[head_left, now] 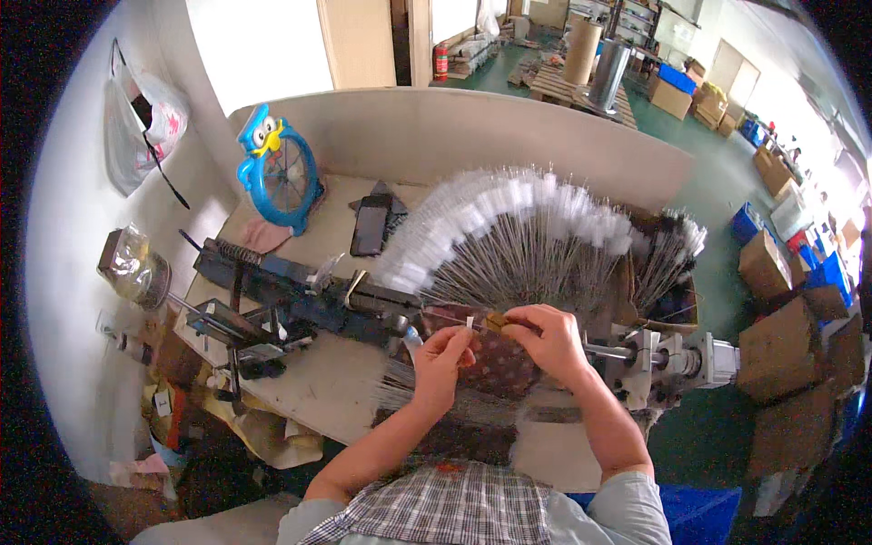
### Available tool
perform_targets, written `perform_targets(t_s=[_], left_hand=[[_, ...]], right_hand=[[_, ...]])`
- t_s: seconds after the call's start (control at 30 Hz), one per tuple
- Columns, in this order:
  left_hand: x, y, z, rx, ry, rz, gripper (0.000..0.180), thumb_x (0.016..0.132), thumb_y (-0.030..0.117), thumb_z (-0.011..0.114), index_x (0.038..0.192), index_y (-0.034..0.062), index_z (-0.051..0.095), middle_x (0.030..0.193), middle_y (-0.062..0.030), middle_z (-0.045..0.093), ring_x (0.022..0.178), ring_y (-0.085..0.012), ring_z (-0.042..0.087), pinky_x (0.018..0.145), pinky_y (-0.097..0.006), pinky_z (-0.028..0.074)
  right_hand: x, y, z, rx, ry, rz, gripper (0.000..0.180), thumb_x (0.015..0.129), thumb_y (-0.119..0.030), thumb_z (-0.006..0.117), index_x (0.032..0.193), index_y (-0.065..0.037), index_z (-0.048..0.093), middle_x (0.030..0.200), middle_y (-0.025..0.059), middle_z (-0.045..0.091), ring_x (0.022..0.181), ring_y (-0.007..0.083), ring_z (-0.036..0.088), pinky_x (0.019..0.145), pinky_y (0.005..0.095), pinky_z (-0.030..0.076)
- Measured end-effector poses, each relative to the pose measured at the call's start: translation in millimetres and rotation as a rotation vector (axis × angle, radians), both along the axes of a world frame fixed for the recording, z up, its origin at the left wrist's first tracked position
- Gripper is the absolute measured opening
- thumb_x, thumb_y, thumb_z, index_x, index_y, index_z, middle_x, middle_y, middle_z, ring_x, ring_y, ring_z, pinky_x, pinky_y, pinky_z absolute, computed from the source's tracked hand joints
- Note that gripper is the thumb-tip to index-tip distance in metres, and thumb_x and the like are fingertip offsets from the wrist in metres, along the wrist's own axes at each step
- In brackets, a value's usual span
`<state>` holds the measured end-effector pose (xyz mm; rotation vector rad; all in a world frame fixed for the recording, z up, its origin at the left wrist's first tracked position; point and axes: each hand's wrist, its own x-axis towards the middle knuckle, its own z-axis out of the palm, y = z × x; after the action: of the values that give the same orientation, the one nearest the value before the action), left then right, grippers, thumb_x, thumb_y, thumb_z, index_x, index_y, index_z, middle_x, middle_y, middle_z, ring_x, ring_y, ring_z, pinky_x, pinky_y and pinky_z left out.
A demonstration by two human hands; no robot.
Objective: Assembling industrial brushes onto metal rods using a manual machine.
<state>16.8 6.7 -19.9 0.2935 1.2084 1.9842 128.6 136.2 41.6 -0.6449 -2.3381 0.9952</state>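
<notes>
My left hand (442, 365) is closed in a pinch, with a small white piece (470, 322) showing at its fingertips. Close to its right, my right hand (550, 338) pinches a small yellowish-brown piece (494, 322). A thin wire runs between the bar machine on the left and my fingertips; where it ends I cannot tell. Under both hands lies a dark reddish patterned cloth (495, 363). Just beyond them spreads a large fan of twisted-wire brushes (536, 245) with white bristle heads. A pale blue-white tube (412, 341) stands beside my left fingers.
A dark bar machine (300, 289) extends to the left. At right, a shaft leads to a motor unit (718, 361). On the table are a black phone (371, 225) and a blue cartoon-bird fan (300, 218). More brushes fill a box (668, 324). Cardboard boxes (783, 359) line the right.
</notes>
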Motion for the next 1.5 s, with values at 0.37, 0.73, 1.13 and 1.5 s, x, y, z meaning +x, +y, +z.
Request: perform_targets(t_s=[0.37,0.73,1.13,1.5], left_hand=[[-0.2,12.0,-7.9,-0.079,0.073,0.018,0.016,0.086,0.016,0.059,0.093,0.0018,0.062,0.075,-0.0025,0.061,0.058,-0.0063,0.05,0.054,-0.02,0.04],[-14.3,-4.7,19.7,-0.091,-0.199,0.055,0.015,0.087,0.021,0.058,0.085,0.006,0.059,0.072,-0.0026,0.059,0.054,-0.0077,0.049,0.049,-0.022,0.038],[-20.7,-9.7,13.7,-0.119,-0.076,-0.053,0.034,0.093,0.037,0.046,0.089,0.0043,0.055,0.075,-0.0044,0.06,0.06,-0.0113,0.055,0.055,-0.023,0.044],[-14.7,-4.0,16.3,0.006,-0.307,0.131,0.038,0.094,0.04,0.037,0.1,0.0048,0.051,0.097,-0.0058,0.057,0.091,-0.0168,0.056,0.085,-0.033,0.04]], right_hand=[[15.1,13.3,-3.4,-0.264,-0.003,0.126,0.021,0.074,-0.013,0.069,0.092,-0.002,0.066,0.082,0.0076,0.066,0.075,0.015,0.06,0.068,0.0274,0.048],[-66.3,-14.6,-15.9,0.412,0.041,0.002,0.013,0.075,-0.021,0.061,0.077,-0.009,0.064,0.076,0.0062,0.062,0.075,0.0261,0.06,0.066,0.0372,0.048],[-63.8,-12.8,-7.7,-0.069,-0.105,0.121,0.024,0.081,-0.028,0.056,0.086,-0.008,0.067,0.079,0.0136,0.064,0.075,0.0317,0.062,0.069,0.0388,0.049],[-64.7,-41.2,-13.3,0.472,0.054,0.011,0.026,0.068,-0.023,0.07,0.089,-0.01,0.065,0.081,0.0036,0.063,0.083,0.023,0.058,0.07,0.0357,0.047]])
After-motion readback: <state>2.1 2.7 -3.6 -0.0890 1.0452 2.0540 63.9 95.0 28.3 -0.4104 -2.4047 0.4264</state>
